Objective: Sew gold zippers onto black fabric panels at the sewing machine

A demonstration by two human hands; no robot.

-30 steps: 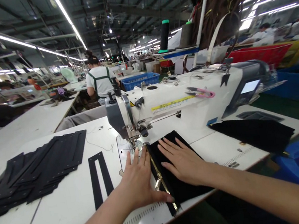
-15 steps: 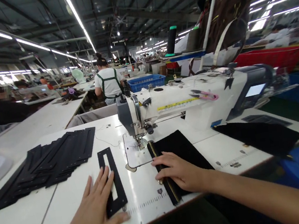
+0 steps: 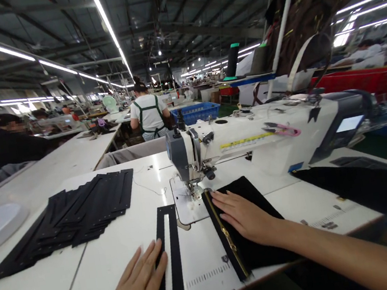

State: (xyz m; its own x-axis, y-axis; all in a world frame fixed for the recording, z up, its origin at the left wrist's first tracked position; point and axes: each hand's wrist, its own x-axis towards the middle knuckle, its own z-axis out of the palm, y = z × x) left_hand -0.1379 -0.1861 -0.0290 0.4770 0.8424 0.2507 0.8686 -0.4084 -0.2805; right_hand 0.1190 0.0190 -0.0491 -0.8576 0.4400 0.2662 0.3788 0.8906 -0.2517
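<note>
Here our right hand (image 3: 248,216), fingers flat, holds the black fabric panel with brass zipper (image 3: 227,234) beneath the white sewing machine (image 3: 251,144), unstitched; our left hand (image 3: 137,287), fingers spread, presses the black slotted frame strip (image 3: 174,253) at lower centre, not yet joined.

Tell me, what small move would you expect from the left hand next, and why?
Probably sliding the black slotted frame piece rightward onto the zipper. The left hand lies flat on that piece, apart from the fabric, while the right hand presses the black fabric panel, whose zipper edge sits at the sewing machine's presser foot. That is only a guess.
</note>
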